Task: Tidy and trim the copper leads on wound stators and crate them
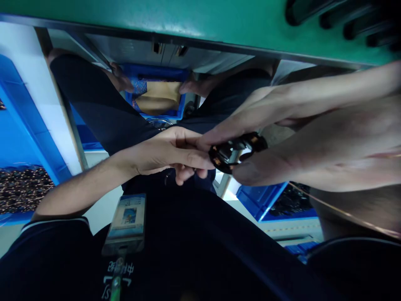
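My left hand point(169, 152) and my right hand point(266, 138) meet in front of my chest. A small black plastic ring-shaped part point(233, 152) with orange spots and a white middle sits between the thumb and fingers of my right hand. My left fingers curl in against its left end, close beside my right forefinger. Part of the piece is hidden by my fingers.
A green workbench edge point(188, 25) runs across the top, above dark-trousered legs point(100, 100) and a blue crate point(156, 90). Blue bins of small dark parts point(260, 200) point(21, 188) stand at both sides. An ID badge point(127, 223) hangs on my dark shirt point(194, 251).
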Available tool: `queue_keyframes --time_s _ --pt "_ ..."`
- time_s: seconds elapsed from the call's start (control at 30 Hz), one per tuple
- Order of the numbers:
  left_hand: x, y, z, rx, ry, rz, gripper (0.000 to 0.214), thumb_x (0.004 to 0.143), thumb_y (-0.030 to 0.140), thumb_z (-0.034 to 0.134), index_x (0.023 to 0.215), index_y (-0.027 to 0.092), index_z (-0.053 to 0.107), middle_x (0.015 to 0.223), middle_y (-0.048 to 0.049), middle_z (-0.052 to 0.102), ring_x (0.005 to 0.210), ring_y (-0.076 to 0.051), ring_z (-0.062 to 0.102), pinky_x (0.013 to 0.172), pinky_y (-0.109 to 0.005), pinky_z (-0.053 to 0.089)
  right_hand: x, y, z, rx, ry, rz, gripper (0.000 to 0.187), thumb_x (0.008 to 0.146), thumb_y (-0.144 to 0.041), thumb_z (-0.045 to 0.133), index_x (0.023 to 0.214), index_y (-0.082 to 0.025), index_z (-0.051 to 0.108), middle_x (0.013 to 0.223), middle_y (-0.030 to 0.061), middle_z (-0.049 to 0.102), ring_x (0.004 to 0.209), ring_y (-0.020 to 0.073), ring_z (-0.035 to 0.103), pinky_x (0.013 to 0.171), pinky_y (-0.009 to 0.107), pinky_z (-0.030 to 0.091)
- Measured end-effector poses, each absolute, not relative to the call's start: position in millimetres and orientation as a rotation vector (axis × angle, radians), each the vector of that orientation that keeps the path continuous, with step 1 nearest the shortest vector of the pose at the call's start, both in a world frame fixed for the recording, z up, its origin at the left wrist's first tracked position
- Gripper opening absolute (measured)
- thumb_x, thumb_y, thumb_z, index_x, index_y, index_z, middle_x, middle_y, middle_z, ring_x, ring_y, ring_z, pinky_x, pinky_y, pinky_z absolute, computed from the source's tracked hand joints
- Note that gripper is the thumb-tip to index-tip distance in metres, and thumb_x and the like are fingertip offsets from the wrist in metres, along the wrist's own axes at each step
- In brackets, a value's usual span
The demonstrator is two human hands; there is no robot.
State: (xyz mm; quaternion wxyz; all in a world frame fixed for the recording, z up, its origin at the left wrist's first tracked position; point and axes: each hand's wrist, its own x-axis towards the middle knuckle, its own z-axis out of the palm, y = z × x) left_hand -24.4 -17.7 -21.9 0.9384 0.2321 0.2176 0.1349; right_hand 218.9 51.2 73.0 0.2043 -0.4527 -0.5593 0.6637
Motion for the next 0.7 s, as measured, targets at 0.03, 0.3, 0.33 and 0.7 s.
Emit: queue_keyframes --time_s 0.03,0.3,0.33,0.7 --pt "-27.1 -16.9 -19.6 0.579 0.500 0.346 0.027 0.091 0.041 0.095 0.095 0.018 0.082 0.082 -0.0022 0.077 0.054 -0.007 0.060 0.052 -0.018 0.052 223.9 46.2 71.8 -1.191 -1.736 1.863 0.023 0.076 -0.038 0.110 0.090 -0.039 0.092 0.102 -0.0042 0.089 0.079 0.0158 0.086 0.068 0.012 0.072" --pt "-50.9 20.9 19.8 1.533 0.907 0.469 0.020 0.096 0.034 0.081 0.079 0.024 0.078 0.083 -0.0024 0.067 0.078 -0.017 0.069 0.061 -0.026 0.051 204.8 -10.2 27.2 -1.392 -0.578 2.211 0.029 0.093 -0.043 0.101 0.109 -0.023 0.090 0.090 0.0008 0.087 0.073 0.0119 0.086 0.070 0.012 0.072" --pt "-49.7 17.2 24.8 1.572 0.882 0.437 0.017 0.099 0.031 0.079 0.082 0.025 0.081 0.087 -0.0028 0.071 0.082 -0.018 0.072 0.063 -0.026 0.053 205.1 -12.4 19.9 -1.404 -0.458 2.238 0.030 0.091 -0.044 0.103 0.106 -0.022 0.089 0.089 0.0006 0.087 0.073 0.0117 0.086 0.071 0.011 0.071" --pt "-16.0 -28.9 -22.5 0.521 0.446 0.373 0.041 0.109 0.060 0.079 0.122 0.023 0.087 0.111 -0.0105 0.089 0.081 -0.017 0.085 0.063 -0.022 0.065 227.1 14.5 59.1 -1.378 -1.041 1.744 0.042 0.070 -0.021 0.111 0.107 -0.028 0.091 0.110 0.0042 0.089 0.092 0.0243 0.089 0.075 0.031 0.077"
